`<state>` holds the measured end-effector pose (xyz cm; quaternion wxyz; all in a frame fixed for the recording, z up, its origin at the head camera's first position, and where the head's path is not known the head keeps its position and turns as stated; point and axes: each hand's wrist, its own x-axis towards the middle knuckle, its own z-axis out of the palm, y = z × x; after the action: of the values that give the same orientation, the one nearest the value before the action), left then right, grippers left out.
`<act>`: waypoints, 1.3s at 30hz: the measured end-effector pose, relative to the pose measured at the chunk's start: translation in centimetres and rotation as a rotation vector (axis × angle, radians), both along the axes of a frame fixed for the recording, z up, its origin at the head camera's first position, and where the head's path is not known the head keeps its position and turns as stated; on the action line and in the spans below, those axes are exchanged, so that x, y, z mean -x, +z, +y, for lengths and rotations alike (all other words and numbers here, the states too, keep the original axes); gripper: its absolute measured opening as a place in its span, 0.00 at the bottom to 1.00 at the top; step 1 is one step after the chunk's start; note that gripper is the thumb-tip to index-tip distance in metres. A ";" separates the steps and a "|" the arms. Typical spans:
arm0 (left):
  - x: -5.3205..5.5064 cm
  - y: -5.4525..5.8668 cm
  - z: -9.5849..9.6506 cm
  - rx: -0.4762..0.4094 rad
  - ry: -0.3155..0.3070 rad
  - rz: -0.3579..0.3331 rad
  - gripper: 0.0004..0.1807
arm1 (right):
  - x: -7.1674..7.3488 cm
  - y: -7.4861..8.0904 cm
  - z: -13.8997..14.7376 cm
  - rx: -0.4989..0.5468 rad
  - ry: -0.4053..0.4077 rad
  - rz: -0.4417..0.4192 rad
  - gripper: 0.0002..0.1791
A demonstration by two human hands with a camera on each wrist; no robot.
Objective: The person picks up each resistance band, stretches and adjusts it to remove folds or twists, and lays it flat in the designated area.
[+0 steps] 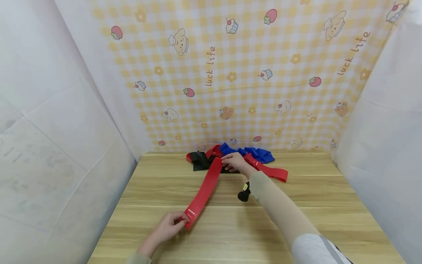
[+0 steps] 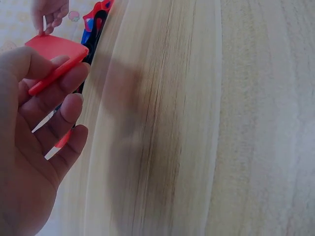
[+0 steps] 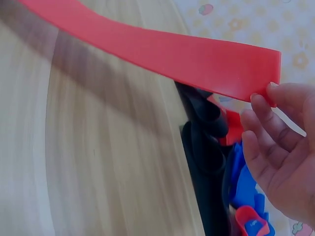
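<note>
A flat red resistance band (image 1: 205, 190) with white print near its lower end stretches between my two hands, raised off the table. The left hand (image 1: 172, 225) pinches the near end between thumb and fingers. At the far end, my right hand (image 1: 235, 162) pinches a corner of the same band with thumb and index finger (image 3: 266, 105). Seen from the left wrist, the folded end of the red band (image 2: 59, 56) lies across the fingers. Behind the right hand is a pile of bands: a black band (image 1: 199, 161), a blue band (image 1: 260, 154) and another red band (image 1: 277, 173).
The wooden table (image 1: 158, 198) ends at a yellow checked cloth (image 1: 211, 73) at the back. White sheets hang at both sides, such as the left sheet (image 1: 66, 128). A small black device with a yellow label (image 1: 244, 194) shows beside the right forearm.
</note>
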<state>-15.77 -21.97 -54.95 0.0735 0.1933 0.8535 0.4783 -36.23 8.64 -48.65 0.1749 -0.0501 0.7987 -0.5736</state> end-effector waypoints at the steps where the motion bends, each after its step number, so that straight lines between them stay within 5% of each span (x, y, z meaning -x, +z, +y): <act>1: 0.0 0.0 0.0 -0.004 0.000 -0.001 0.08 | 0.1 0.0 -0.3 0.001 -0.001 0.004 0.15; 11: -0.6 0.5 -0.1 -0.003 0.023 -0.028 0.16 | 1.0 0.2 -2.7 0.012 -0.006 -0.013 0.14; 22: -0.6 0.2 -1.2 0.044 0.060 -0.139 0.11 | 1.0 0.9 -5.6 0.051 0.017 -0.014 0.14; 30: -0.8 0.2 -2.2 0.056 0.114 -0.072 0.10 | 0.8 0.8 -7.4 0.037 0.008 -0.001 0.13; 39: -1.1 0.2 -3.1 0.046 0.136 -0.090 0.08 | 0.5 0.4 -9.3 0.071 -0.020 0.008 0.13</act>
<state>-14.63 -25.02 -54.77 0.0834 0.1115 0.8713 0.4707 -36.77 -0.70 -48.28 0.1639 -0.0505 0.7791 -0.6030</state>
